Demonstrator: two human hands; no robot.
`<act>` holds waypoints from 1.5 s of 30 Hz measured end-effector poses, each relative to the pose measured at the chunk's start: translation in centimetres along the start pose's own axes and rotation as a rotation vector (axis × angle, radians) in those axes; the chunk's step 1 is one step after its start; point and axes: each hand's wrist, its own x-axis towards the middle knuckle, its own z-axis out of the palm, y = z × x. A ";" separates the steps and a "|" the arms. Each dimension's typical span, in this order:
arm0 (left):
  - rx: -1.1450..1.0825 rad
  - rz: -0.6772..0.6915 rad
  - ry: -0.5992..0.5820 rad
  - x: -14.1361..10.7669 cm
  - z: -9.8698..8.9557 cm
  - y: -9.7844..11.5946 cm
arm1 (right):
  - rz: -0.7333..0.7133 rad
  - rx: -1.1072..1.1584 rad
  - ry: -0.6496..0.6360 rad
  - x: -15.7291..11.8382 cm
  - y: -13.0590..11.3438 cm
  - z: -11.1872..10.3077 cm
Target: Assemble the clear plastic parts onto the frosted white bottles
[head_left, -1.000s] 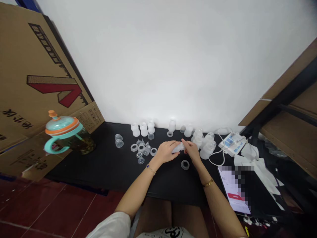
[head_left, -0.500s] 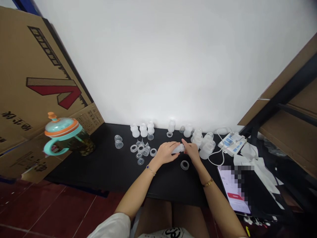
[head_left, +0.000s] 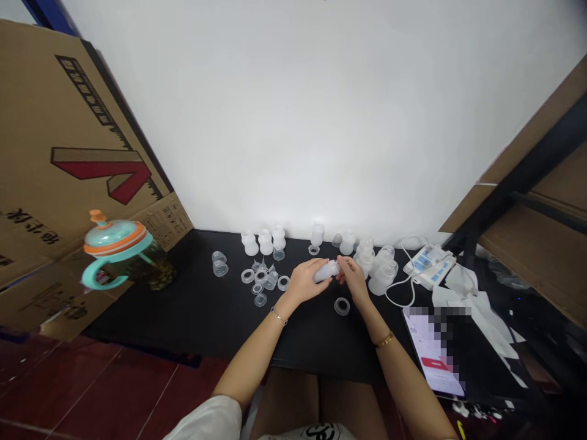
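Over black tabletop (head_left: 197, 315), the left hand (head_left: 306, 282) holds a bottle (head_left: 324, 272) (cloudy, rounded).

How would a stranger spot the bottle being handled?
Start at the black table against the white wall. Near its middle, the left grip holds a whitish baby bottle, with the right grip at one end. Unlike the bottles standing along the wall, this one is tilted sideways.

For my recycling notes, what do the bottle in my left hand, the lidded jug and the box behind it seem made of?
Bottle: probably satin plastic, judging by its milky look. Jug: see-through body, glossy glass or clear plastic, I can't tell; its opaque teal handle suggests plastic. Box: matte cardboard, brown with printed graphics.
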 end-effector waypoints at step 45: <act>-0.187 -0.198 -0.026 0.4 0.0 0.2 | -0.006 0.169 -0.017 0.0 0.1 -0.2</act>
